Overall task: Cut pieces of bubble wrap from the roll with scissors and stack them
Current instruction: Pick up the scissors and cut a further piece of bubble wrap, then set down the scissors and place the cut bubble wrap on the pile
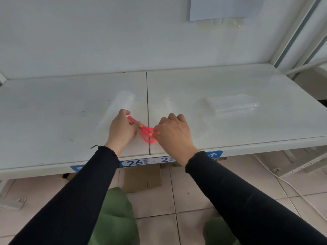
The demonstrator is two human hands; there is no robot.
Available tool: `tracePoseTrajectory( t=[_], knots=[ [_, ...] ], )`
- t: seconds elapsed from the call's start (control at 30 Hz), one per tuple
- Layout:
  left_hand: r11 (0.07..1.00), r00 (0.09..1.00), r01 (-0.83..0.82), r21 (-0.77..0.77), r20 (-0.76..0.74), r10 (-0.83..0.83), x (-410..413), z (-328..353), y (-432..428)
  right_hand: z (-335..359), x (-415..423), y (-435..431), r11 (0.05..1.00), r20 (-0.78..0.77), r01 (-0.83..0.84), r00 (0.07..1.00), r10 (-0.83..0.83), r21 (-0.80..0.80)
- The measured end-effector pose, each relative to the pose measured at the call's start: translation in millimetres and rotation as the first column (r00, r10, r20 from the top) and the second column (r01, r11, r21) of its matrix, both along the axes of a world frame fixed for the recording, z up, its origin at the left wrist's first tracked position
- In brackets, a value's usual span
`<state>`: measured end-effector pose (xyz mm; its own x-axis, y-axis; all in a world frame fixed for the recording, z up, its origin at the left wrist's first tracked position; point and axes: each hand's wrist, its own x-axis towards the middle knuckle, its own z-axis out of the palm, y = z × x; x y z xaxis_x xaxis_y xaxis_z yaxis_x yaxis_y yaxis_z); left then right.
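She looks to be between cuts, sorting out her grip on the pink scissors [145, 130], which lie across the seam [147, 96] in the white shelf [53, 106]. Her left hand [122, 129], just left of the seam, pinches the blade end with curled fingers, while her right hand [174, 134], just right of it, curls against the handle loops, though I cannot tell whether a finger is through one. The clear bubble wrap [122, 103] lies beyond her left fingers, just left of the seam, and the stack of cut pieces [231, 105] sits well to its right; next, I'd say, she needs one hand seated in the loops and the other freed to hold the wrap's edge.
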<state>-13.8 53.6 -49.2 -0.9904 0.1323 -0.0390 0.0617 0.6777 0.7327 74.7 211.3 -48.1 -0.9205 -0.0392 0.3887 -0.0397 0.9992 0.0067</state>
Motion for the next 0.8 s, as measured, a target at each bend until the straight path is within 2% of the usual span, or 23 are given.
tracePoseTrajectory(
  t=[0.07, 0.13, 0.2, 0.23, 0.3, 0.37, 0.4, 0.47, 0.53, 0.63, 0.8],
  knots=[
    [0.964, 0.985, 0.021, -0.265, -0.158, -0.065, 4.6, 6.6, 5.8, 21.0, 3.0, 17.4, 0.977, -0.093, -0.022, 0.996, 0.002, -0.213],
    [0.948, 0.927, 0.053, -0.314, -0.336, -0.164, 14.5, 21.9, 22.8, 37.7, 6.8, 49.2, 0.872, -0.135, 0.027, 0.985, -0.106, -0.488],
    [0.943, 0.785, 0.175, -0.283, -0.539, -0.307, 27.4, 37.7, 51.1, 39.4, 10.5, 87.8, 0.728, -0.088, 0.119, 0.967, -0.24, -0.675],
    [0.924, 0.684, 0.237, -0.298, -0.624, -0.377, 34.4, 43.2, 67.4, 35.7, 11.8, 105.1, 0.674, -0.034, 0.184, 0.955, -0.296, -0.716],
    [0.862, 0.482, 0.32, -0.394, -0.716, -0.506, 49.0, 46.0, 100.6, 23.6, 12.4, 129.2, 0.64, 0.091, 0.318, 0.928, -0.361, -0.7],
    [0.771, 0.367, 0.373, -0.517, -0.681, -0.634, 62.0, 39.5, 126.6, 11.3, 11.5, 137.9, 0.667, 0.185, 0.4, 0.91, -0.371, -0.629],
    [0.726, 0.362, 0.388, -0.568, -0.63, -0.687, 65.7, 33.2, 135.0, 6.7, 11.4, 137.5, 0.692, 0.213, 0.416, 0.907, -0.364, -0.59],
    [0.678, 0.458, 0.346, -0.648, -0.514, -0.725, 65.6, 21.8, 141.7, 0.1, 11.2, 134.0, 0.744, 0.239, 0.418, 0.908, -0.343, -0.521],
    [0.691, 0.585, 0.233, -0.684, -0.469, -0.661, 57.2, 17.0, 138.8, -3.2, 10.9, 130.8, 0.774, 0.257, 0.415, 0.909, -0.328, -0.478],
    [0.717, 0.7, 0.111, -0.689, -0.458, -0.548, 41.9, 17.8, 128.2, -4.9, 8.2, 127.4, 0.795, 0.298, 0.432, 0.897, -0.328, -0.426],
    [0.706, 0.861, 0.141, -0.694, -0.266, -0.433, 25.8, 7.7, 109.3, -5.0, 1.4, 122.7, 0.799, 0.353, 0.459, 0.875, -0.331, -0.388]
  ],
)
